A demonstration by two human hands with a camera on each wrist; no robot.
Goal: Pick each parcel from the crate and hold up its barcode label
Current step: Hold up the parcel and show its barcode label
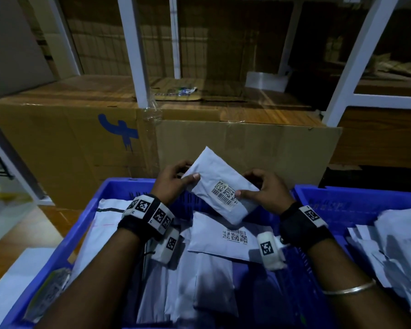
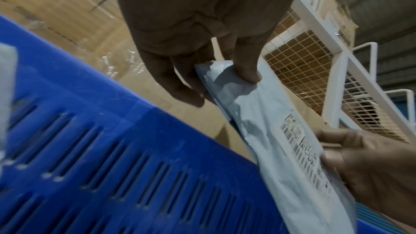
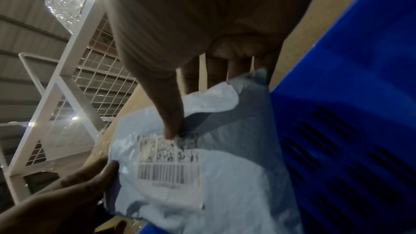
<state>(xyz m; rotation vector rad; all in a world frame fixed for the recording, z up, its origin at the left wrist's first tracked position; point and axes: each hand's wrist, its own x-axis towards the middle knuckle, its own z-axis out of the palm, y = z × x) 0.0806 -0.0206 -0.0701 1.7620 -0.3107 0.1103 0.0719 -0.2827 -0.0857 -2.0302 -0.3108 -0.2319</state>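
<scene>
Head view shows both hands holding one white parcel [image 1: 220, 184] above the blue crate [image 1: 119, 186]. Left hand [image 1: 173, 181] pinches its upper corner, thumb on top; right hand [image 1: 263, 188] grips the other side, thumb by the barcode label [image 1: 226, 192], which faces up. More parcels [image 1: 230, 238] lie below.

- Parcel [image 1: 220, 184]: smooth, crinkled grey plastic film, slightly glossy; paper barcode label [image 1: 224, 192].
- Crate [image 1: 119, 186]: scuffed blue moulded plastic.
- Box [image 1: 64, 143]: matt brown cardboard, glossy tape.
</scene>
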